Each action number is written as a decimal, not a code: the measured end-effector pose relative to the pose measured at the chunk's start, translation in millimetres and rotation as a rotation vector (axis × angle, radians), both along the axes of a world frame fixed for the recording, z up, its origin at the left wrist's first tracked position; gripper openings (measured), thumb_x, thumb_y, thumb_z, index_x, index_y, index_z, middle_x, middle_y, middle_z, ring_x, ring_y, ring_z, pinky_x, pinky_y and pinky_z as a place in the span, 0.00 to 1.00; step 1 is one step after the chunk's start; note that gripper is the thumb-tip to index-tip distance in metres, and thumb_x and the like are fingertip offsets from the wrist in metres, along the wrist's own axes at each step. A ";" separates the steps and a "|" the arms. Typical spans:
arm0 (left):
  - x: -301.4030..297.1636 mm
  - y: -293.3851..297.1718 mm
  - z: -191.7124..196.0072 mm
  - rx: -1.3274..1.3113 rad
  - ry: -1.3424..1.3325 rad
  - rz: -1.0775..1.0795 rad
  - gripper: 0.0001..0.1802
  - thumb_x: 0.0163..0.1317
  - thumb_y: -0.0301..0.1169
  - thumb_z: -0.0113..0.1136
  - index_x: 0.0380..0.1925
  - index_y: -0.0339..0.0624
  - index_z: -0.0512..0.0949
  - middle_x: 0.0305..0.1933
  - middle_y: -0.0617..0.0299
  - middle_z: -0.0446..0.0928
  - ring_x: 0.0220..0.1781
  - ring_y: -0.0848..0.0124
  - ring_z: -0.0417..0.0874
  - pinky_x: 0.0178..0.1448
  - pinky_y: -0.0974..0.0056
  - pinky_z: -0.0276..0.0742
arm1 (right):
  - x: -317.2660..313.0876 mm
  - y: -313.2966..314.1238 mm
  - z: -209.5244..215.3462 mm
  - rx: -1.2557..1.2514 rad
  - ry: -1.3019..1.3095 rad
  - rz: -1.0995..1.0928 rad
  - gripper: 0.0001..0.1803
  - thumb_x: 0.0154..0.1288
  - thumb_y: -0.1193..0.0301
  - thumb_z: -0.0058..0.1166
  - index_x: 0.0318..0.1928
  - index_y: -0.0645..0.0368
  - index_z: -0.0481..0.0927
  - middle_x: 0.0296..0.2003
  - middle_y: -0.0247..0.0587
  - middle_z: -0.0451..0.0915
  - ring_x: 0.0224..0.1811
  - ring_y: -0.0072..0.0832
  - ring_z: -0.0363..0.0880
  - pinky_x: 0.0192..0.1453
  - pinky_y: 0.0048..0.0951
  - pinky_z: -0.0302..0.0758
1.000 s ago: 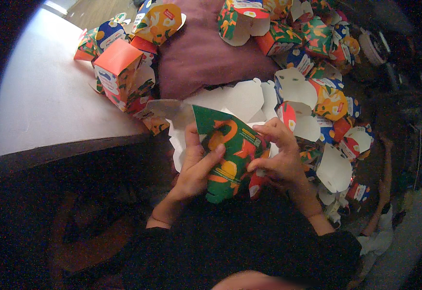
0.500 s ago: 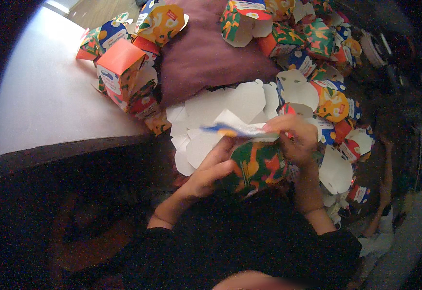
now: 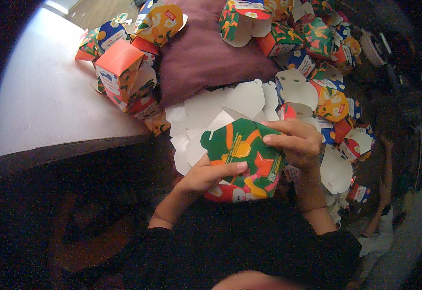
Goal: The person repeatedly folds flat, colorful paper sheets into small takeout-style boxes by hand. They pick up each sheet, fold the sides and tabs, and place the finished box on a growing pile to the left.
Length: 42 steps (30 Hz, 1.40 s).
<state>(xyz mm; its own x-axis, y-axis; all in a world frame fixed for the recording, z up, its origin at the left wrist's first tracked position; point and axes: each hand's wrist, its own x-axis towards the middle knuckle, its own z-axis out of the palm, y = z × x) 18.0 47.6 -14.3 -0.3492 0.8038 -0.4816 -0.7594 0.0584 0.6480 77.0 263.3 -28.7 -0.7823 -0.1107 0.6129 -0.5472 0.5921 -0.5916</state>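
Note:
A green printed cardboard food box [image 3: 249,154] with orange and yellow shapes is held between my two hands, close in front of my body. My left hand [image 3: 203,176] grips its left side, thumb lying across the printed face and fingers hidden behind. At the upper right edge my right hand [image 3: 298,142] pinches the card, thumb and fingers closed on it. A green flap stands up at the top left of the box. Just beyond it lie unfolded white carton blanks [image 3: 228,99], inner sides up.
Folded boxes in orange, blue and green are piled at the left [image 3: 119,60] beside a white surface [image 3: 51,87]. More boxes [image 3: 329,101] crowd the right side. A maroon cushion [image 3: 206,48] lies at the far middle.
The box has turned so its green printed face and flap now face up; the white and blue flap seen before is out of view. Both hands stay on it.

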 end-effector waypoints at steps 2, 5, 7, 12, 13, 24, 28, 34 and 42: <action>0.6 -0.6 -1.2 0.052 0.009 0.011 0.22 0.58 0.29 0.58 0.53 0.38 0.66 0.46 0.62 0.75 0.47 0.73 0.76 0.50 0.69 0.73 | 1.5 -1.3 1.8 0.038 0.014 -0.019 0.13 0.51 0.72 0.55 0.39 0.54 0.82 0.40 0.48 0.81 0.35 0.36 0.81 0.34 0.28 0.76; 2.1 -0.6 -0.4 0.070 0.033 0.058 0.23 0.59 0.28 0.58 0.53 0.38 0.66 0.48 0.61 0.74 0.49 0.73 0.76 0.51 0.69 0.73 | 4.3 -6.4 2.8 0.114 -0.022 -0.054 0.14 0.52 0.73 0.55 0.41 0.55 0.82 0.41 0.50 0.80 0.37 0.36 0.81 0.37 0.29 0.76; 2.7 1.0 0.4 0.061 0.052 0.072 0.23 0.60 0.28 0.57 0.54 0.38 0.65 0.49 0.61 0.74 0.50 0.72 0.75 0.52 0.68 0.73 | 6.1 -12.0 0.2 0.180 -0.107 -0.080 0.14 0.54 0.74 0.54 0.43 0.58 0.81 0.43 0.53 0.79 0.39 0.38 0.81 0.42 0.29 0.76; 1.7 5.3 -11.0 0.063 0.045 -0.055 0.24 0.61 0.29 0.55 0.57 0.40 0.63 0.51 0.60 0.73 0.52 0.71 0.74 0.53 0.67 0.73 | 11.8 -20.6 -15.0 -0.704 -0.422 -0.113 0.21 0.54 0.79 0.57 0.50 0.69 0.74 0.44 0.52 0.79 0.45 0.33 0.79 0.50 0.31 0.75; 1.6 4.3 -16.2 -0.026 0.088 -0.104 0.25 0.61 0.29 0.56 0.57 0.39 0.63 0.52 0.59 0.72 0.53 0.71 0.73 0.55 0.66 0.72 | 13.4 -20.9 -17.6 -0.922 -0.510 -0.148 0.23 0.53 0.81 0.57 0.51 0.71 0.72 0.43 0.51 0.79 0.46 0.32 0.78 0.49 0.31 0.75; 0.0 8.3 -60.8 0.981 -0.530 0.130 0.65 0.38 0.81 0.28 0.66 0.40 0.44 0.70 0.47 0.47 0.70 0.53 0.53 0.70 0.47 0.48 | 30.5 -29.5 -7.3 -1.014 -0.451 0.067 0.20 0.54 0.63 0.60 0.45 0.63 0.79 0.35 0.44 0.82 0.33 0.25 0.80 0.62 0.45 0.61; -0.7 -1.9 -53.9 0.328 0.018 -0.123 0.54 0.50 0.73 0.34 0.66 0.43 0.48 0.68 0.52 0.54 0.68 0.53 0.56 0.68 0.51 0.52 | 31.7 -32.8 2.3 -1.025 -0.815 0.024 0.35 0.58 0.70 0.56 0.62 0.71 0.57 0.17 0.35 0.79 0.28 0.20 0.78 0.65 0.44 0.57; -7.0 -0.3 -58.9 0.721 -0.357 0.254 0.50 0.51 0.67 0.41 0.66 0.42 0.49 0.67 0.52 0.55 0.67 0.53 0.58 0.69 0.50 0.52 | 24.9 -31.6 -0.9 -0.393 -0.690 0.197 0.11 0.50 0.68 0.63 0.36 0.54 0.82 0.27 0.33 0.82 0.34 0.24 0.81 0.67 0.50 0.51; -6.9 -6.5 -53.4 0.793 -0.493 0.376 0.46 0.54 0.59 0.51 0.65 0.42 0.51 0.66 0.51 0.57 0.65 0.53 0.61 0.69 0.50 0.53 | 22.8 -31.2 -10.9 0.005 -0.300 0.134 0.10 0.46 0.61 0.64 0.32 0.43 0.82 0.28 0.24 0.81 0.32 0.24 0.80 0.65 0.54 0.51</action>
<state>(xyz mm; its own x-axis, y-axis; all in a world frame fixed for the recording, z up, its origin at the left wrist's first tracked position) 11.1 41.1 -67.7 -0.5526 0.8333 -0.0145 -0.8334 -0.5526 0.0043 99.8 232.1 -39.6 -0.9064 -0.2270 0.3563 -0.4219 0.5303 -0.7354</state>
